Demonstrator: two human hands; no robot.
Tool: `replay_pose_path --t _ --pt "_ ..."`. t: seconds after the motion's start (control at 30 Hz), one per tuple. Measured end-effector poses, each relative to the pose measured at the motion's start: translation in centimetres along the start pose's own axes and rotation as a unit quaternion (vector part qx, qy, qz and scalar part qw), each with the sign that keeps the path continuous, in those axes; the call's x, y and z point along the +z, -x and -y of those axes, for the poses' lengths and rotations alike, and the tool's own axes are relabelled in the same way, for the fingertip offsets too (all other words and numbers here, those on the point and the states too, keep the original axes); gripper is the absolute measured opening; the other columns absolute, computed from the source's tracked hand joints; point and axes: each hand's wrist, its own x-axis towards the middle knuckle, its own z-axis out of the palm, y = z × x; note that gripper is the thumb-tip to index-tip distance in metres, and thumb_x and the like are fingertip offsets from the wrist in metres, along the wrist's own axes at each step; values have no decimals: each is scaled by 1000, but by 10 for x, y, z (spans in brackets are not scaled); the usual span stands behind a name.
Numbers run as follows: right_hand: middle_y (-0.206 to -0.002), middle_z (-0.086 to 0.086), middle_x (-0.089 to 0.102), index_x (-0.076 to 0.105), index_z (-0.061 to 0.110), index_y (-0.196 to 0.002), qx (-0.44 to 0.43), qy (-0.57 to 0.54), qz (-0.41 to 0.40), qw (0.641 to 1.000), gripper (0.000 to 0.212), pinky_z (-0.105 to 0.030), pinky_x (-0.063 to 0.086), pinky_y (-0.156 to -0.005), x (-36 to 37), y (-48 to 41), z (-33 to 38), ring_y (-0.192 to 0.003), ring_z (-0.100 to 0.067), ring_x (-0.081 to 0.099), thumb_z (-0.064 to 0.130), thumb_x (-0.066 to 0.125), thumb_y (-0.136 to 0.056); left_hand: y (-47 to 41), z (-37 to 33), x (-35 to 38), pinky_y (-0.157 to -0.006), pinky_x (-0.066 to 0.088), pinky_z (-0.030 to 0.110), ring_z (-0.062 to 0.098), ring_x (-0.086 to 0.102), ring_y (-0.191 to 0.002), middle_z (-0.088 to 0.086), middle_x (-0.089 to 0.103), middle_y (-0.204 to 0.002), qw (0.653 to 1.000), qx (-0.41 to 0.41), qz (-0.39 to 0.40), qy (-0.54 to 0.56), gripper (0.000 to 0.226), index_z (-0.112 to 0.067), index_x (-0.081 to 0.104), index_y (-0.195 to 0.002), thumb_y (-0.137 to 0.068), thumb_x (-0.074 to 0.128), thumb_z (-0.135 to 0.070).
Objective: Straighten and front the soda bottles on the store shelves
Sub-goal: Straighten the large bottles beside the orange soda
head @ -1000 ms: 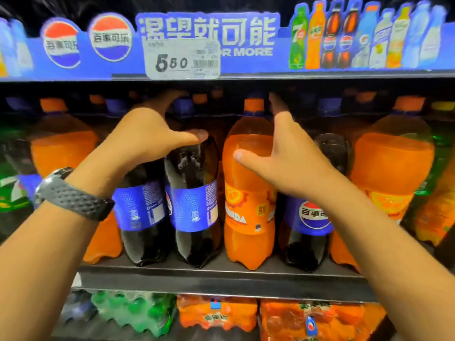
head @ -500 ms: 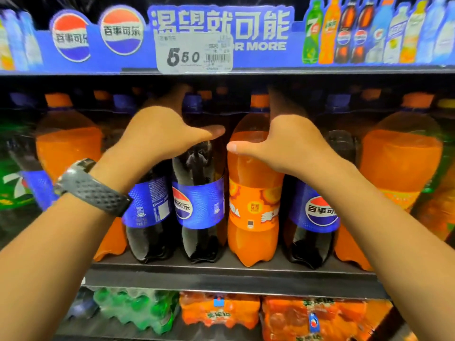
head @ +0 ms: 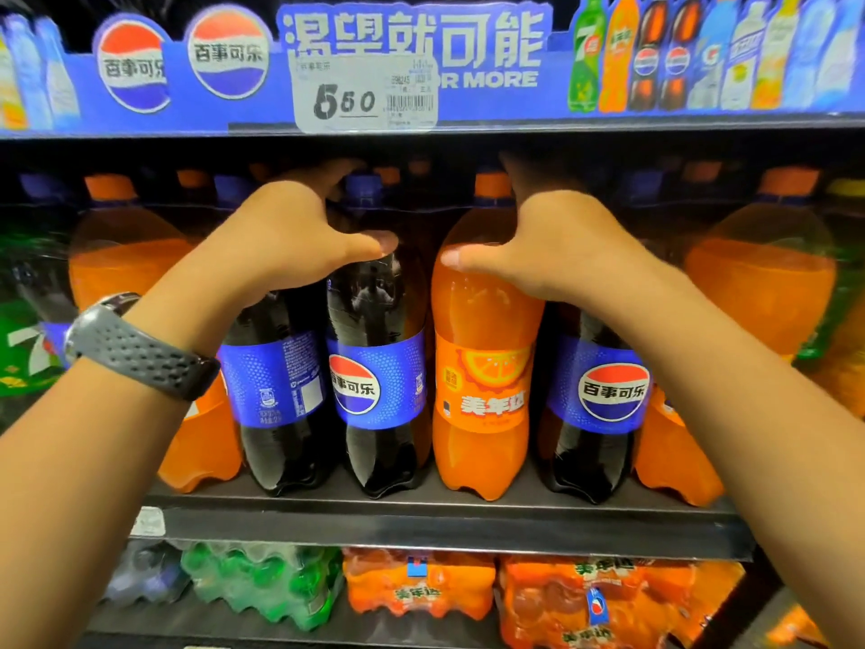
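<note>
Left fingers [head: 334,173] went over the shoulder of the cola bottle [head: 374,386] and round behind its neck, thumb laid across the front, so the left hand [head: 290,241] was gripping that bottle. Right fingers [head: 519,173] did the same behind the neck of the orange soda bottle [head: 482,395], thumb pointing left across the front; the right hand [head: 561,248] was holding it. Fingertips on both sides were in shadow under the upper shelf, so the wrap probably closed fully, hard to confirm

Both bottles stood upright, touching side by side at the front edge of the shelf [head: 421,512], logos facing out. Just left, a second cola bottle [head: 276,386] had its label turned sideways. Just right, a third cola bottle [head: 604,395] faced front. Orange bottles [head: 763,283] sat further out on both sides, a green bottle [head: 23,353] at far left

Grey watch [head: 140,353] on the left wrist. Price tag [head: 365,96] reading 5.50 on the blue strip [head: 468,39] above. Shrink-wrapped green packs [head: 267,583] and orange packs [head: 416,587] on the level below
</note>
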Motion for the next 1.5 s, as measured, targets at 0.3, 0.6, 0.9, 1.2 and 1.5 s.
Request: replay_pose_path --t 0.3,0.6,0.9,1.2,1.5 --pt "-135 -12 49 12 21 -151 -25 -25 64 997 96 -28 45 -78 -9 2 -6 -105 -24 54 60 62 -79 2 5 -9 -101 46 39 16 59 -112 -3 58 -130 1000 -17 19 -17 80 -49 32 -141 -74 75 -48" --pt "-141 -11 47 18 19 -149 -9 21 -10 1000 102 -37 45 -87 0 4 1 -120 -34 51 68 64 -72 9 -5 5 -81 43 30 26 58 -109 5 61 -124 986 27 -82 -146 78 -34 35 -144 -76 64 -60" --pt "-118 -18 55 45 9 -130 -29 73 -115 990 70 -47 44 -86 6 22 29 -106 -40 52 57 60 -82 32 13 -16 -88 39 34 31 56 -107 12 64 -116 960 86 -215 -158 49 -18 55 -129 -88 59 -44" --pt "-135 -12 42 32 8 -143 -226 -92 -18 970 70 -37 35 -102 43 -2 127 -123 -30 43 34 64 -87 64 85 -76 -83 41 48 40 48 -97 24 53 -99 930 -14 -198 -310 48 -4 52 -117 -88 58 -42" --pt "-140 -18 42 -6 10 -151 -156 -131 68 977 113 -30 43 -90 77 -34 163 -118 -29 49 39 72 -76 74 139 -88 -103 39 40 26 48 -122 11 52 -131 977 -81 -132 -147 71 -18 40 -140 -81 67 -46"
